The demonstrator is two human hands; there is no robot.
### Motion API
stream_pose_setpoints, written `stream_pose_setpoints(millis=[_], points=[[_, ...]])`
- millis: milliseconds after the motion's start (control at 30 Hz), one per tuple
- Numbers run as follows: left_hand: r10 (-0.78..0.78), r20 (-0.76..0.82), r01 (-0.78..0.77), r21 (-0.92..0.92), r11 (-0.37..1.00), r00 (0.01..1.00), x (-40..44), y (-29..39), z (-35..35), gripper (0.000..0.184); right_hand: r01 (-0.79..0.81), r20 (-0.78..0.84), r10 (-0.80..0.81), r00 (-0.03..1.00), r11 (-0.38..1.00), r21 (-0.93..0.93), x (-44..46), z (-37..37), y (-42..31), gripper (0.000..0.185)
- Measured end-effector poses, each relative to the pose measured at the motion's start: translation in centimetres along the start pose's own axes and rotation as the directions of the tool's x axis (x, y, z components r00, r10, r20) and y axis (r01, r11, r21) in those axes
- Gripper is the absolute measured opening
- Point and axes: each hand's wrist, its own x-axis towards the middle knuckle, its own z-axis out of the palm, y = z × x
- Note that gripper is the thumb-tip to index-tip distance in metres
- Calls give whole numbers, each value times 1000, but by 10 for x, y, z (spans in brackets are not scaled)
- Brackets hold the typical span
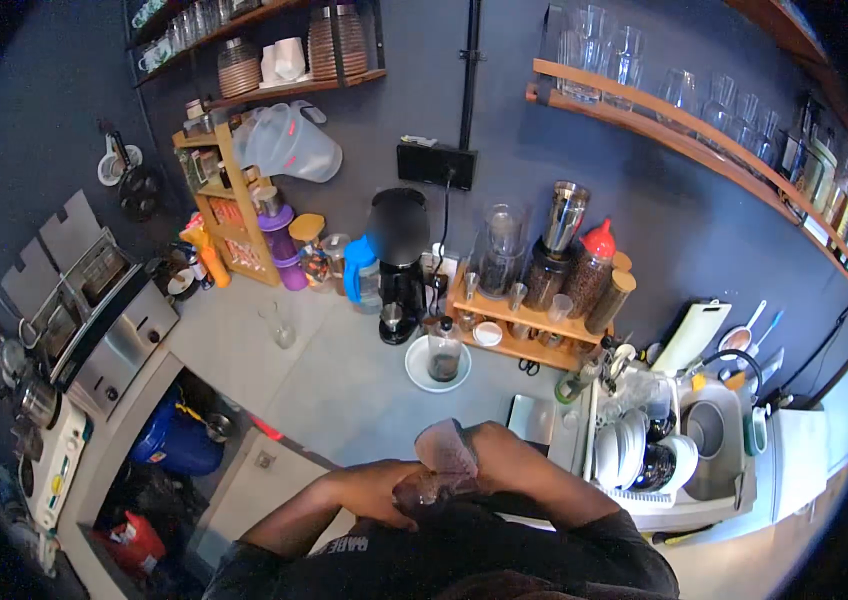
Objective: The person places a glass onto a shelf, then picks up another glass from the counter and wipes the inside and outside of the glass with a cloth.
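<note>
Close to my body at the counter's front edge, my left hand (380,492) is wrapped round a clear, glass-like vessel (426,491). Its exact shape is partly hidden by the fingers. My right hand (504,460) is closed on a greyish, textured cloth (446,450), which stands up beside the vessel. Both hands are close together, and the cloth and vessel appear to touch. Beyond them, a clear bottle with a dark top (444,352) stands upright in a white bowl (416,376). Right of the hands lies a flat, silvery scale-like slab (530,419).
A dish rack (594,488) with plates stands beside the sink (739,480) on the right. A black coffee maker (399,265), wooden rack (564,326) and glass carafe (282,332) stand farther back. Toaster-like appliance (114,345) on the left; glass-laden shelf (684,117) overhead.
</note>
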Motion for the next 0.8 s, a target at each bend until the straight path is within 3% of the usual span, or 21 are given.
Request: stream_pose_setpoints(millis=[67,133,167,233,300,400,433,467,533,600,667,733,767,800], points=[[-78,-50,81,73,994,996,-5,8,3,66,35,-39,-34,999,999,30,0,21,13,29],[-194,-182,231,212,950,964,-10,28,8,67,-37,29,30,999,957,286,9,44,51,31],[-181,-296,279,334,900,938,-12,30,14,68,-75,62,54,997,912,403,11,52,60,32],[-83,-514,396,538,744,854,-15,29,21,71,-104,-62,123,990,963,249,10,72,53,32],[-65,-476,321,478,818,877,-18,16,10,72,-170,-140,195,971,970,173,9,65,22,29],[-64,-255,166,404,899,965,-38,8,-14,73,93,-250,6,968,919,384,8,49,-13,37],[-58,-157,113,370,922,986,-46,8,-21,74,85,-185,34,982,799,595,9,52,-14,42],[47,-215,0,217,976,976,-56,11,-24,78,62,-116,43,992,633,771,10,58,-13,47],[183,-359,-216,-54,975,915,-74,15,-27,83,97,-135,46,990,475,875,18,77,-24,56],[223,-483,-371,-236,898,847,-84,2,-30,81,224,-305,59,950,553,803,37,107,-48,63],[185,-618,-492,-373,786,764,-89,-15,-33,78,221,-255,-131,958,904,367,52,103,-97,64],[122,-739,-621,-450,642,662,-97,-14,-37,79,341,-421,-279,863,937,79,66,126,-123,60],[100,-786,-683,-458,569,610,-101,-7,-39,80,310,-357,-273,893,950,49,69,124,-126,55],[149,-766,-647,-401,648,625,-105,-13,-38,83,281,-292,-265,919,960,15,72,122,-129,51]])
